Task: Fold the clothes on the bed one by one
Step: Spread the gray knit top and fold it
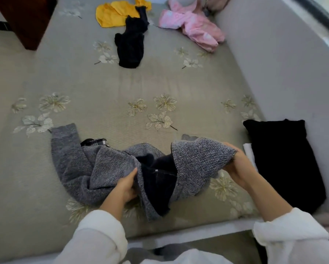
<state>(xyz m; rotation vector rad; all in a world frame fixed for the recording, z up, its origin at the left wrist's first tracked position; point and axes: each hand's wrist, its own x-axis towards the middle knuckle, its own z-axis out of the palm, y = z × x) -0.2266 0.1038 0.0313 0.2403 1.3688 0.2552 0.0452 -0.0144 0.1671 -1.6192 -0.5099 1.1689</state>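
Head view: low in the frame, the left hand (124, 184) and right hand (234, 164) each grasp an edge of the grey knit garment (102, 168), spreading it on the bed (102, 88), likely for folding. 3 garments wait at the top.

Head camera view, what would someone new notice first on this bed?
The grey knit garment, bunched at the near edge of the bed and gripped by the left hand and right hand, draws the eye first. At the far end lie a bright yellow garment and a pink garment, with a crumpled black garment between them. A folded black piece sits at the near right.
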